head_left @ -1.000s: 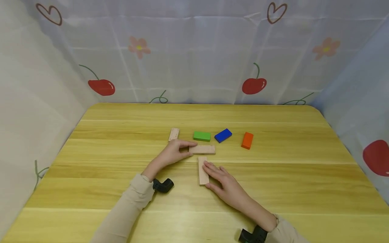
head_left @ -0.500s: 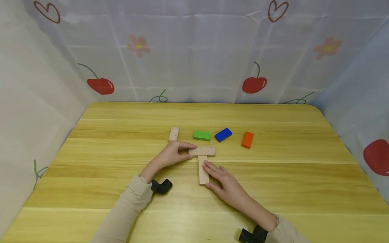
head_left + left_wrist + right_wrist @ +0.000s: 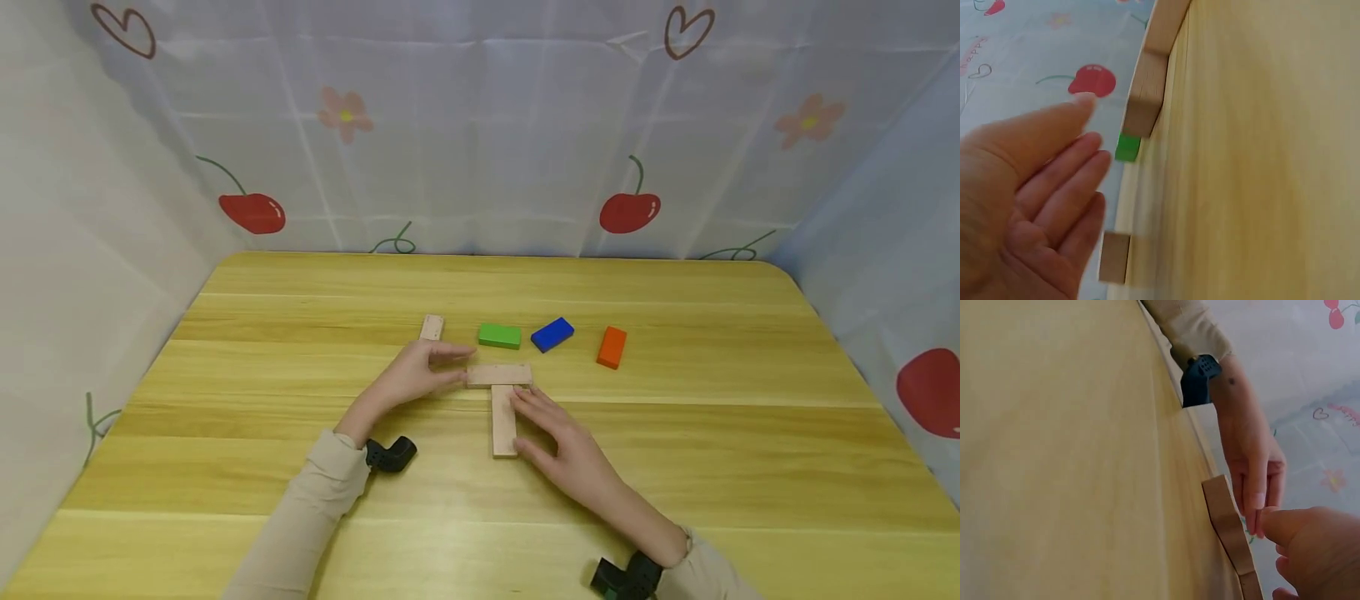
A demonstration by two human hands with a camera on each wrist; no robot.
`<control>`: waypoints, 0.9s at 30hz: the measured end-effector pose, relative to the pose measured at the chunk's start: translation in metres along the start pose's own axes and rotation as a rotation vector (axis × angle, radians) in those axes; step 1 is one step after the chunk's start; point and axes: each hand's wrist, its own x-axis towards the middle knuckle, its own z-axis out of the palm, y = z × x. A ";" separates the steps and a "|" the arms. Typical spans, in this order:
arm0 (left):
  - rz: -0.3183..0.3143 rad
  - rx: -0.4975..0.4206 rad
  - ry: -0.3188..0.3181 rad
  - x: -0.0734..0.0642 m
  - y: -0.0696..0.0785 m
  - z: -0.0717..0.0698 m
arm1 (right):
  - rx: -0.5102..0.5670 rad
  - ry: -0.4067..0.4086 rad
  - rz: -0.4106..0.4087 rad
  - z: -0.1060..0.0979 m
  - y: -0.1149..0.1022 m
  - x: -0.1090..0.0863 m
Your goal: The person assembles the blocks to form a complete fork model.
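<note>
Two plain wooden blocks form a T in the head view: a crosswise block (image 3: 498, 376) at the far end and a lengthwise block (image 3: 504, 421) meeting its near side. My left hand (image 3: 408, 375) is just off the crosswise block's left end, thumb and fingers apart with nothing between them. On the right side, my right hand (image 3: 566, 450) has its relaxed fingertips at the lengthwise block's right edge, close to the joint. The left wrist view shows the crosswise block's end (image 3: 1146, 103) beyond the left hand (image 3: 1035, 200).
Behind the T lie a green block (image 3: 499, 336), a blue block (image 3: 552, 334) and an orange block (image 3: 612, 347). Another plain wooden block (image 3: 432, 327) lies partly hidden behind the left hand. A patterned curtain (image 3: 480, 150) hangs past the table's far edge.
The crosswise block came toward the lengthwise block, closing the gap. My left hand then let go and drew back left. My right fingertips shifted slightly up and right.
</note>
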 end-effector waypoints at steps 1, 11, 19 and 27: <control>-0.011 -0.015 0.032 0.000 0.000 -0.003 | 0.000 0.017 -0.008 -0.001 0.002 0.002; -0.077 0.011 0.183 -0.004 -0.008 -0.026 | -0.082 -0.071 -0.048 -0.009 0.011 0.028; -0.120 0.034 0.090 -0.002 -0.022 -0.037 | -0.117 -0.153 -0.028 -0.008 0.016 0.031; -0.160 0.069 0.042 0.000 -0.026 -0.040 | -0.129 -0.131 -0.030 -0.007 0.015 0.031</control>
